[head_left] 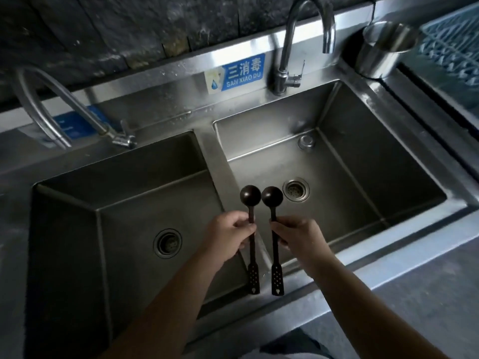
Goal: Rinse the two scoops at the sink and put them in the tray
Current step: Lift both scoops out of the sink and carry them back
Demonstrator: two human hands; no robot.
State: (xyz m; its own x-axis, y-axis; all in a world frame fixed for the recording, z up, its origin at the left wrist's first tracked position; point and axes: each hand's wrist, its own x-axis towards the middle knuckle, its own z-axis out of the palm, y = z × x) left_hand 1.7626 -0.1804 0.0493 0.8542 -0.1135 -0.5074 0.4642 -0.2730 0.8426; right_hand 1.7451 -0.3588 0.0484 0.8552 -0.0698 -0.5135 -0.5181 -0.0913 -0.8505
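Observation:
I hold two dark brown long-handled scoops side by side over the divider between two steel basins. My left hand [230,233] grips the left scoop [250,196] at mid-handle. My right hand [298,237] grips the right scoop [272,196] the same way. Both round bowls point away from me, and the flat dotted handle ends hang toward me. The right basin [363,161] lies under a tall curved tap [305,27]. No water runs from it. A blue lattice tray [451,45] sits at the far right.
The left basin [124,203] has its own bent tap [51,110] at the back left. A steel cup [383,50] stands on the rim by the tray. A blue sign [241,73] is stuck on the backsplash. A grey counter edge [414,268] runs along the front right.

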